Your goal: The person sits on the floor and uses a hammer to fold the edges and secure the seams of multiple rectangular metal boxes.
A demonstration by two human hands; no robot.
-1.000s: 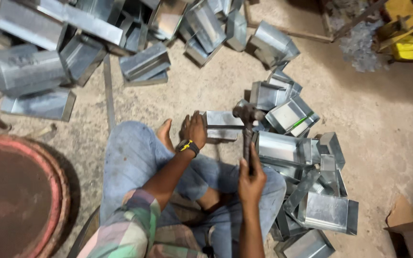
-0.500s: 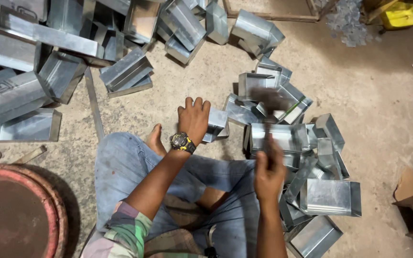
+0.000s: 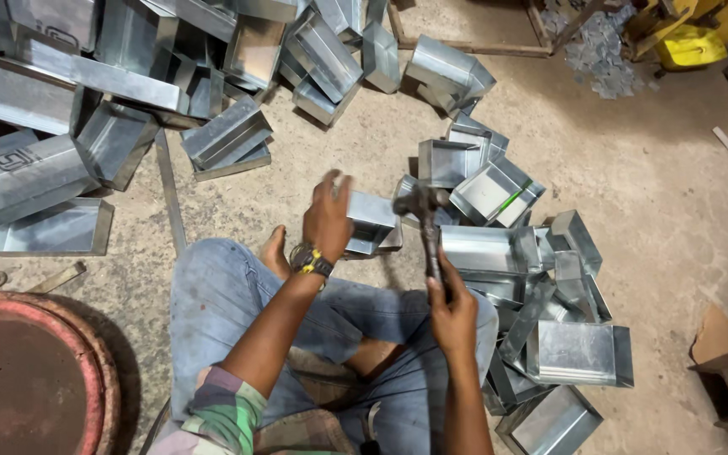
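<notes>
- The concrete floor (image 3: 650, 211) fills the frame; a big heap of galvanised sheet-metal boxes (image 3: 111, 101) covers the upper left, and a smaller pile of like boxes (image 3: 541, 295) runs from centre to lower right.
- A round reddish drum top (image 3: 18, 379) sits in the lower left corner; a yellow container (image 3: 688, 42) shows at the upper right.
- The person sits on the floor at lower centre, legs in blue jeans (image 3: 221, 295) folded, a bare foot (image 3: 274, 253) just left of the work.
- The small sheet-metal box (image 3: 372, 221) being worked lies at centre frame, just above the knees, its long axis running roughly left to right, between the two hands.
- The left hand (image 3: 328, 215), a wristwatch (image 3: 312, 261) below it, presses flat with fingers spread on the box's left end, touching it: this is the nearer hand.
- The right hand (image 3: 452, 307), lower and to the right, is closed around the handle of a hammer (image 3: 427, 227); the handle points up-frame and the dark head hangs just beside the box's right end, whether touching I cannot tell.
</notes>
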